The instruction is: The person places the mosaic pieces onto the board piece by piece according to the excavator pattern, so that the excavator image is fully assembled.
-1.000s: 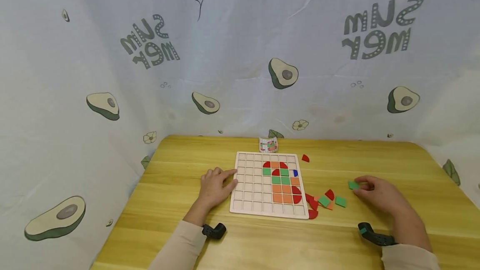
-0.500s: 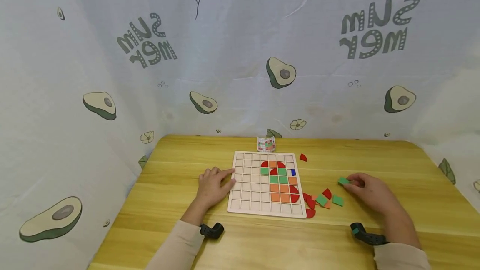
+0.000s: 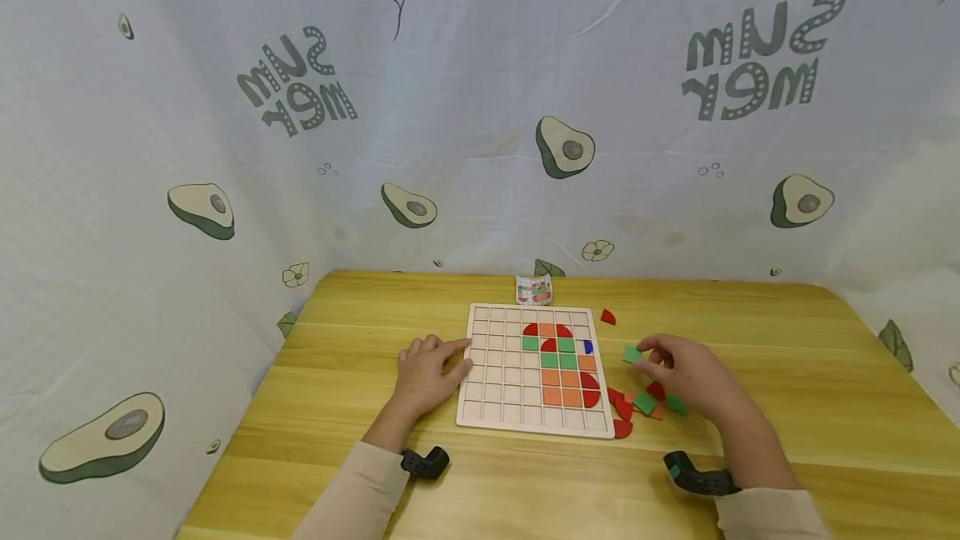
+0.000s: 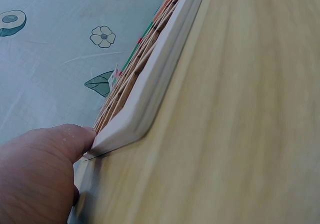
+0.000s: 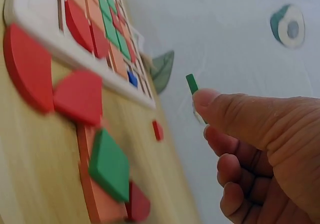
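Note:
My right hand (image 3: pixel 686 369) pinches a green square tile (image 3: pixel 633 353) between thumb and fingers, just right of the board. In the right wrist view the held tile (image 5: pixel 192 83) shows edge-on above the thumb. My left hand (image 3: pixel 429 375) touches the left edge of the wooden grid board (image 3: pixel 502 415) with straight fingers; its thumb (image 4: pixel 75 136) rests at the frame's corner in the left wrist view. Red quarter-circles, orange squares (image 3: pixel 551 396) and green squares fill cells on the board's right half, with a blue half-round piece (image 3: pixel 588 347) near the right edge.
Loose pieces lie by the board's lower right corner: several red ones (image 3: pixel 622 429), a green square (image 3: pixel 644 403) and orange ones beneath. A single red quarter-circle (image 3: pixel 608 317) lies near the upper right corner. A small patterned card (image 3: pixel 534 290) stands behind the board.
My right hand has moved left with the green square tile, from the table's right side to close beside the board. My left hand has stayed at the board's edge.

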The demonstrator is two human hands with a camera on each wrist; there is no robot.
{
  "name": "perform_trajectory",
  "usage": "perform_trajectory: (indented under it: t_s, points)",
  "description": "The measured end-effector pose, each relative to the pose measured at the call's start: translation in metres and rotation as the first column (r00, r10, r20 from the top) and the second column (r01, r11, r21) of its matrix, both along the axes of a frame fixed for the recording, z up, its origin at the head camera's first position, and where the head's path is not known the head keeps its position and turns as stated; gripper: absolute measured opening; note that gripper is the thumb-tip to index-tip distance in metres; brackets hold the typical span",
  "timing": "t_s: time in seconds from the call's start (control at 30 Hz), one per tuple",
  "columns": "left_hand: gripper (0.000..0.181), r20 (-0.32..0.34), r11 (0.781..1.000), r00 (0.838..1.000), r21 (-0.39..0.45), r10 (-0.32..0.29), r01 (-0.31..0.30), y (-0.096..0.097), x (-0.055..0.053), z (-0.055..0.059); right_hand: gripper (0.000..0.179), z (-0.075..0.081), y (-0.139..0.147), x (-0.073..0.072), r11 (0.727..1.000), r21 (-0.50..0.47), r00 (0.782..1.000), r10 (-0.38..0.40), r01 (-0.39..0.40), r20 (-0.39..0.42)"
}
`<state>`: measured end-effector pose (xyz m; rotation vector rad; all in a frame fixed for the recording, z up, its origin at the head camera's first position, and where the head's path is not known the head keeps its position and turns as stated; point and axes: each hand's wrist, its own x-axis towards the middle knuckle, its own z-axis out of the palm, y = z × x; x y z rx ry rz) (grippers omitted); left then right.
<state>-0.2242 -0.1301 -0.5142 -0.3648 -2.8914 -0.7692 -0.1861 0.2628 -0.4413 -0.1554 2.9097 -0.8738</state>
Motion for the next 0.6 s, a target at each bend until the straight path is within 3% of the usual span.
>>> perform_trajectory:
  t_s: [0.13, 0.4, 0.6]
  points:
    - [0.041, 0.011, 1.0, 1.0, 0.001, 0.002, -0.002, 0.0, 0.0, 0.001, 0.032, 0.002, -0.018, 0.0, 0.998, -0.024, 0.999, 0.05, -0.05, -0.007]
    - [0.041, 0.005, 1.0, 1.0, 0.005, -0.009, 0.009, 0.0, 0.001, 0.003, 0.032, 0.003, -0.05, -0.004, 0.996, -0.056, 0.997, 0.071, -0.07, 0.024]
    - [0.039, 0.002, 1.0, 1.0, 0.006, -0.01, 0.01, 0.0, 0.0, 0.002, 0.027, -0.002, -0.078, -0.012, 0.991, -0.049, 0.992, 0.125, -0.125, -0.006]
